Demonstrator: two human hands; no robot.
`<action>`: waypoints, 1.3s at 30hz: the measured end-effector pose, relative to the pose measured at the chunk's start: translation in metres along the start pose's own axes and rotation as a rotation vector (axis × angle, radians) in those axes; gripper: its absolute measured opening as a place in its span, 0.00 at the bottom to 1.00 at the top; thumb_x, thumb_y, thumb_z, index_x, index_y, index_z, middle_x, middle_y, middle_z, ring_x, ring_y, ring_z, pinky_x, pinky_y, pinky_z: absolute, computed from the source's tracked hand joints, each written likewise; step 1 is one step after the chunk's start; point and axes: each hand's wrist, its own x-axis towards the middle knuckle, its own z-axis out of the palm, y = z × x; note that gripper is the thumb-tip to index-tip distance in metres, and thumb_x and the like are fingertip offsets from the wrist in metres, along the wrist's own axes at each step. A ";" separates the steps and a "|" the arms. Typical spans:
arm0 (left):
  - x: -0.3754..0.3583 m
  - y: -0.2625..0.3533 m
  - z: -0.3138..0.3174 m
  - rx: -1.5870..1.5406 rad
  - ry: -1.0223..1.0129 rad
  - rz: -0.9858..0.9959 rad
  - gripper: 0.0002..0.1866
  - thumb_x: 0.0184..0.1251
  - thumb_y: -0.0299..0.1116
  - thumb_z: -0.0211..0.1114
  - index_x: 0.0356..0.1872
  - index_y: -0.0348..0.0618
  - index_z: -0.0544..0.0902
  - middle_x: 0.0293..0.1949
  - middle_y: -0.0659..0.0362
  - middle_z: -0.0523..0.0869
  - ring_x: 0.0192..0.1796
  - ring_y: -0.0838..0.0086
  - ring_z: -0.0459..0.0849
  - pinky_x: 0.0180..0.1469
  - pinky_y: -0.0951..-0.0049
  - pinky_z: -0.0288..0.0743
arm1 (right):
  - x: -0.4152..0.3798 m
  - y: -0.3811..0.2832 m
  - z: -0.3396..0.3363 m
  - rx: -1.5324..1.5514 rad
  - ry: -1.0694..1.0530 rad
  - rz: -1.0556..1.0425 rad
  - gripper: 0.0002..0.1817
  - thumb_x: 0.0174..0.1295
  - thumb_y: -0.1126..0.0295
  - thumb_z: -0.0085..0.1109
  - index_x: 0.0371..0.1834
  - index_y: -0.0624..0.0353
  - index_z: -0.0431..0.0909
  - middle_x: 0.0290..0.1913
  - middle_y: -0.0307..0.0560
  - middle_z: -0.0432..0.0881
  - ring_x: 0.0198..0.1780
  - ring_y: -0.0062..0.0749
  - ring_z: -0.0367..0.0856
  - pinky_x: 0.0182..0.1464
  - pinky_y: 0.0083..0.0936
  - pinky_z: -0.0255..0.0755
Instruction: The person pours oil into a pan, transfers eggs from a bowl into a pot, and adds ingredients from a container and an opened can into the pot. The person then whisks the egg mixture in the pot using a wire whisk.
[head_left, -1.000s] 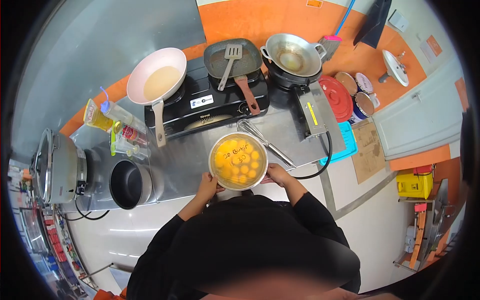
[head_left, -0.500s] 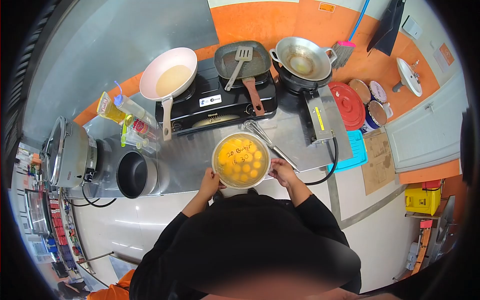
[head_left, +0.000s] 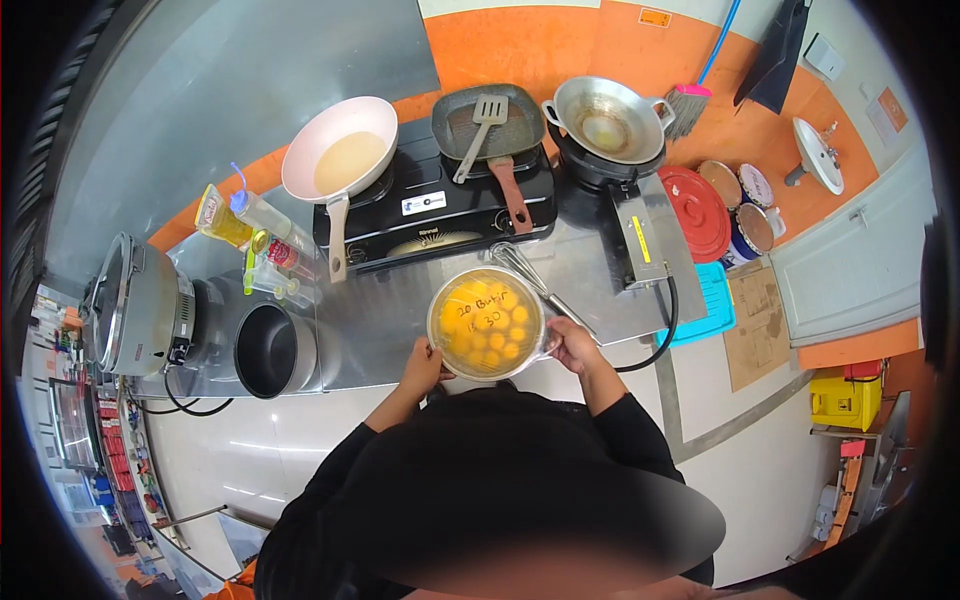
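Observation:
A round metal bowl full of raw egg yolks sits at the front edge of the steel counter, covered by clear film with black handwriting. My left hand grips its left rim and my right hand grips its right rim. A wire whisk lies on the counter just right of the bowl.
Behind the bowl a black stove carries a pink frying pan, a square grill pan with a spatula, and a steel wok. Oil bottles, a black pot and a rice cooker stand left. A red lid lies right.
The view shifted slightly, and the bowl looks a little closer to the counter's front edge. Both hands keep their hold on its rim.

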 end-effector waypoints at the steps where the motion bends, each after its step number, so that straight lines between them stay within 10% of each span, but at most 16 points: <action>1: -0.003 0.003 0.001 -0.013 -0.011 -0.016 0.12 0.76 0.27 0.48 0.56 0.39 0.63 0.46 0.51 0.80 0.37 0.64 0.88 0.37 0.66 0.90 | -0.002 -0.003 0.005 -0.005 -0.003 0.000 0.05 0.73 0.67 0.52 0.40 0.54 0.76 0.23 0.32 0.72 0.24 0.21 0.72 0.33 0.22 0.74; 7: -0.003 0.006 -0.001 0.024 -0.036 -0.017 0.09 0.79 0.29 0.47 0.54 0.38 0.63 0.45 0.49 0.81 0.38 0.64 0.89 0.39 0.66 0.90 | -0.014 -0.042 0.032 0.176 -0.146 -0.289 0.04 0.72 0.68 0.54 0.43 0.55 0.77 0.25 0.32 0.73 0.24 0.20 0.70 0.31 0.19 0.70; 12: 0.000 0.002 -0.006 -0.014 -0.058 -0.048 0.11 0.79 0.31 0.48 0.54 0.38 0.63 0.45 0.49 0.80 0.38 0.64 0.89 0.40 0.65 0.90 | -0.011 -0.046 0.113 -0.620 -0.135 -0.339 0.07 0.71 0.67 0.57 0.43 0.57 0.79 0.26 0.36 0.77 0.26 0.19 0.72 0.31 0.20 0.68; 16: -0.003 0.004 -0.007 -0.077 -0.039 -0.106 0.12 0.78 0.30 0.51 0.55 0.38 0.66 0.49 0.47 0.81 0.40 0.63 0.90 0.44 0.63 0.89 | -0.022 -0.005 0.189 -1.072 -0.358 -0.791 0.08 0.70 0.69 0.57 0.43 0.62 0.78 0.29 0.43 0.82 0.31 0.25 0.80 0.35 0.27 0.73; 24: 0.007 -0.033 -0.014 -0.211 -0.054 -0.065 0.13 0.77 0.32 0.53 0.57 0.38 0.68 0.51 0.49 0.81 0.43 0.64 0.89 0.47 0.62 0.87 | -0.073 0.024 0.254 -1.113 -0.818 -0.791 0.06 0.66 0.69 0.58 0.37 0.60 0.76 0.34 0.55 0.82 0.38 0.53 0.82 0.40 0.41 0.73; 39: 0.000 -0.068 -0.026 -0.259 -0.098 0.206 0.17 0.77 0.36 0.58 0.60 0.39 0.73 0.56 0.53 0.81 0.50 0.66 0.87 0.54 0.61 0.83 | -0.039 0.067 0.313 -0.956 -1.001 -0.730 0.06 0.68 0.72 0.58 0.41 0.63 0.77 0.35 0.50 0.84 0.35 0.37 0.85 0.39 0.31 0.76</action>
